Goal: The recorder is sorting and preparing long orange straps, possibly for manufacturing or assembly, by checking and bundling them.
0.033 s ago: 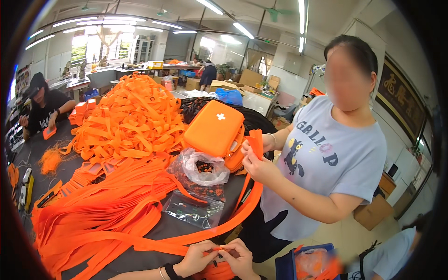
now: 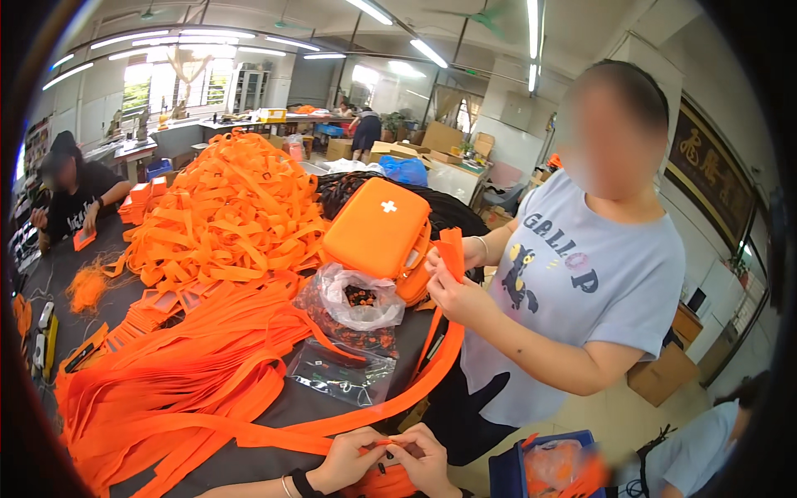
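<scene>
Low in the middle, my left hand (image 2: 349, 459) and my right hand (image 2: 422, 461) meet with fingertips pinched together. Both grip the end of an orange zipper tape (image 2: 282, 437), which runs in from the left. At the fingertips shows a small dark piece, too small to make out for certain. Under the hands lies more orange material (image 2: 386, 483). A long bundle of orange zipper tapes (image 2: 174, 365) spreads over the dark table to the left. Just beyond my hands are a flat clear plastic bag (image 2: 344, 373) and an open bag of small black and orange parts (image 2: 357, 297).
A co-worker (image 2: 573, 282) stands at the right, holding an orange strip. Behind the bags sits an orange case (image 2: 379, 228) beside a tall heap of orange strapping (image 2: 228, 212). Another person (image 2: 79, 187) works far left. A blue bin (image 2: 508, 475) stands at lower right.
The view has shifted very slightly. My hands keep the same pinch at the same place.
</scene>
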`<state>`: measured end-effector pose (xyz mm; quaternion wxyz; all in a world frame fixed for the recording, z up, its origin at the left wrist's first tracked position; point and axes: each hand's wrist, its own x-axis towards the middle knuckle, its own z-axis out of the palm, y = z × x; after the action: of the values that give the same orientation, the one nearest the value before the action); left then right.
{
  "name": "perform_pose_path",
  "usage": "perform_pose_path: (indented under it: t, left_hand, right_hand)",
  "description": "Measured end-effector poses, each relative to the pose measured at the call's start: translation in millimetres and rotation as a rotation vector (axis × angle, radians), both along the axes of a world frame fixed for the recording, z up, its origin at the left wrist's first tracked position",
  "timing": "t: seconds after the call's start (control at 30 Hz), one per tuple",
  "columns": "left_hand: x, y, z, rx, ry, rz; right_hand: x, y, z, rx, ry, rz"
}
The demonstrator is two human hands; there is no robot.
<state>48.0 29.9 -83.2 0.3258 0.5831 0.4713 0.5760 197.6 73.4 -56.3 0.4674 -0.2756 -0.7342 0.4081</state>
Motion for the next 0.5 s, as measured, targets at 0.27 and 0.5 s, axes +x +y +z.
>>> perform_pose_path:
  t: [0.27,0.5]
  left_hand:
    - [2.8,-0.9,1.8,-0.098,0.012,0.024]
    - [1.7,-0.1,1.0,-0.188,-0.105,-0.003]
  right_hand:
    - [2.4,12.7,-27.1,-0.11,0.074,0.131]
    - [-1.4,11.9,-28.6,-0.278,0.128,0.183]
